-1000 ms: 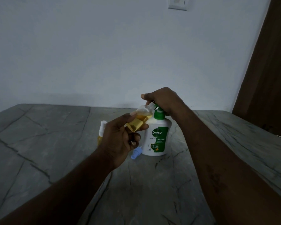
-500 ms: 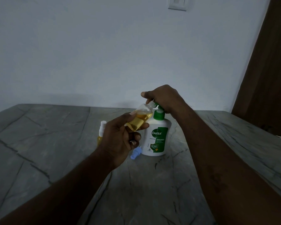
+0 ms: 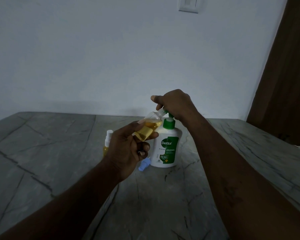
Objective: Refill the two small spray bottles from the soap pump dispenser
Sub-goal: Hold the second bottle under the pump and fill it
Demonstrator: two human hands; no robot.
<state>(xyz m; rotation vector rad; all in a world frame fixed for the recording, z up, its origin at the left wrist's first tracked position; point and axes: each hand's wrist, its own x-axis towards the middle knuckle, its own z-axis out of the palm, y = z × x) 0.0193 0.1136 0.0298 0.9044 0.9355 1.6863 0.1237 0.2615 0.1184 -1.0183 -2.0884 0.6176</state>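
A home room: marble counter (image 3: 59, 153), plain wall (image 3: 111, 58), light switch (image 3: 188, 5).

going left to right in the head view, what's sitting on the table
capped spray bottle → blue spray cap → soap pump dispenser; the open spray bottle, held up by the left hand, is left out.

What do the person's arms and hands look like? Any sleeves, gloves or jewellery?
The left forearm and right forearm are bare to the frame's edge; no sleeve shows. The left hand and the right hand are ungloved, with no watch or bracelet at the wrists. A small glint on a left finger could be a ring or a nail; unclear.
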